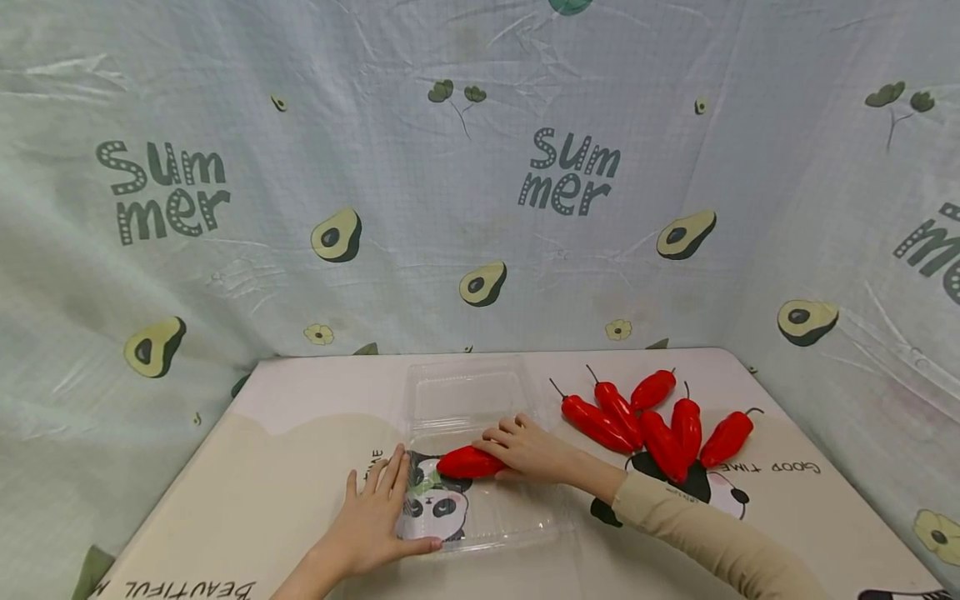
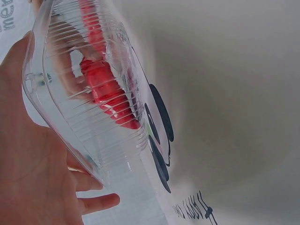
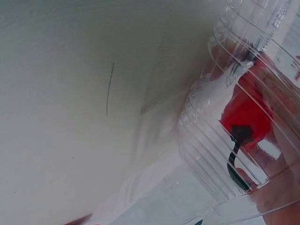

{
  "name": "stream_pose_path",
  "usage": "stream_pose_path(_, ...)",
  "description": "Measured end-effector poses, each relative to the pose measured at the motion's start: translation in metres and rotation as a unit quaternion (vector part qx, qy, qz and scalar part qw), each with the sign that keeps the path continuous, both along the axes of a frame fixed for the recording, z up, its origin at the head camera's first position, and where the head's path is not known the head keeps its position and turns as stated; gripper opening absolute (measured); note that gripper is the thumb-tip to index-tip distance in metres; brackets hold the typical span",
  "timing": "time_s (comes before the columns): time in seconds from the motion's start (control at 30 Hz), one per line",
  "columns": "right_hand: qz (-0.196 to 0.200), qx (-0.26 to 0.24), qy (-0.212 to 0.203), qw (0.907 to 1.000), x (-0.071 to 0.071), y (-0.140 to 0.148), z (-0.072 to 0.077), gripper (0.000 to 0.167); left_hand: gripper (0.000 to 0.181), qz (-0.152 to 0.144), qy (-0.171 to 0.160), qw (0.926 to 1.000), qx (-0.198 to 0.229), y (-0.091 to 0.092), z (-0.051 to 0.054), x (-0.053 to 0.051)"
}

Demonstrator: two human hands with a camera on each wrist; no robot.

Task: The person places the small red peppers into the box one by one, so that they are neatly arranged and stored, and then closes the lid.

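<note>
Left hand (image 1: 372,515) against clear box (image 1: 517,510), right hand (image 1: 531,450) around pepper (image 1: 465,463)

Held pepper (image 1: 461,463) in head view, stem apparently behind one of the hands (image 1: 531,452)

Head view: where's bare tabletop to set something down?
Widest free patch: the tabletop from its left edge to the left hand. Also front right, between the right sleeve and right edge. Crowded: beyond that sleeve, six loose peppers; and the clear container, where the right hand grips another pepper.
</note>
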State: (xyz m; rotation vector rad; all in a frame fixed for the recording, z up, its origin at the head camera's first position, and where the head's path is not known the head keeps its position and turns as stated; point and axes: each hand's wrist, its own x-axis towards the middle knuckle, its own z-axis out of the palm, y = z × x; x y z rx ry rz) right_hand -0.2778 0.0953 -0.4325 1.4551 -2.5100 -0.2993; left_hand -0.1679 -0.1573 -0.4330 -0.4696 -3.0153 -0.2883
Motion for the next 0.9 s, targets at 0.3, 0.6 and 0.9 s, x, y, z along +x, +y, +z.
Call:
stream_pose_path(0.3,-0.008,0.015,-0.009,0.9998,-0.0009,-0.0002,0.0004,0.054,0.114,-0.003,0.001,1.0000,-0.002,-0.0001,0.0001,-0.0007)
stream_pose_path(0.6,0.005,0.015,0.001,0.9999,-0.0015,-0.0018,-0.0019,0.055,0.114,-0.005,-0.003,1.0000,0.001,-0.0009,0.0012,-0.0003)
stream_pose_path(0.9,-0.006,0.027,-0.015,0.9995,0.0020,-0.0040,0.0013,0.058,0.114,-0.009,0.000,1.0000,0.000,-0.0011,0.0020,0.0002)
